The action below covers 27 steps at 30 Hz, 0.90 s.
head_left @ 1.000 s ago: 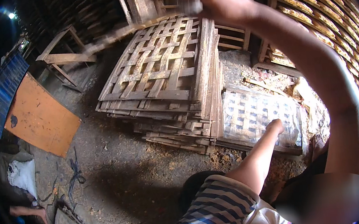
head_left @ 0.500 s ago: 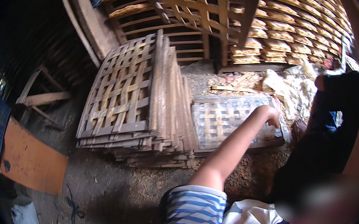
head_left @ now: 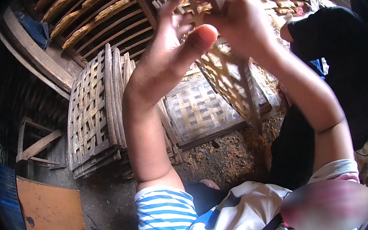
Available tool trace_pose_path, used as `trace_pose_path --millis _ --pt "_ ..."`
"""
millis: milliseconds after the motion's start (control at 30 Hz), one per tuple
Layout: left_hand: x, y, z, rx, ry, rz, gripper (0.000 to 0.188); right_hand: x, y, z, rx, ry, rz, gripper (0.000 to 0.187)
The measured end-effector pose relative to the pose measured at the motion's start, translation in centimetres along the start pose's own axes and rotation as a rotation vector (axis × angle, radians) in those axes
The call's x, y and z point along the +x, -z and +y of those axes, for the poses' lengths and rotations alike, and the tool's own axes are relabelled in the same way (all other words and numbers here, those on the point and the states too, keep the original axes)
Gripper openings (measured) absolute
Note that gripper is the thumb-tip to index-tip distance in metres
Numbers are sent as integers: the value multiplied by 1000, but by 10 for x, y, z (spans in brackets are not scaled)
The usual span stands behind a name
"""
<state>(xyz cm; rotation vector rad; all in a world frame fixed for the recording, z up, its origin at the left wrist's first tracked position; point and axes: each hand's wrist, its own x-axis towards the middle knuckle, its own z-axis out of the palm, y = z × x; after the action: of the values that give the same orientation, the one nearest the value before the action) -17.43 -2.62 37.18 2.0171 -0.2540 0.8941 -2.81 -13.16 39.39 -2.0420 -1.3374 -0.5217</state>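
Note:
My right hand point(head_left: 241, 23) is raised at the upper middle, its fingers closed around the wooden edge of a woven slat rack point(head_left: 230, 81). The rack hangs tilted below it, its lattice slightly blurred. Beside the rack's upper part, my left hand point(head_left: 170, 51) is up with thumb and fingers apart, gripping nothing visible. Beneath and behind the held rack lies another woven rack under a clear plastic sheet point(head_left: 196, 107), flat near the ground. A stack of similar woven racks point(head_left: 89, 109) leans to its left, partly hidden by my left forearm.
A person in dark clothes point(head_left: 333, 45) is close on the right. Tall shelves point(head_left: 108, 10) at the back hold pale yellow food on racks. An orange board point(head_left: 50, 205) and a wooden trestle point(head_left: 39, 146) stand at left. Crumbly debris point(head_left: 216, 163) covers the ground.
My left hand has left the plastic-covered rack and risen to the upper middle. The slat rack has swung down and nearer, with my right hand now visible on it. The view has shifted.

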Motion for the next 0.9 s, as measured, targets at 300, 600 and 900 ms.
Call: trace_pose_path --millis 300,600,900 --pt "-5 -36 7 -3 134 113 63 -76 -30 -20 103 183 76 46" --pt "17 -32 -10 -61 177 469 33 -98 -39 61 290 420 348 82" --pt "9 -1 -29 38 50 530 35 -73 -39 197 738 -494 358 63"
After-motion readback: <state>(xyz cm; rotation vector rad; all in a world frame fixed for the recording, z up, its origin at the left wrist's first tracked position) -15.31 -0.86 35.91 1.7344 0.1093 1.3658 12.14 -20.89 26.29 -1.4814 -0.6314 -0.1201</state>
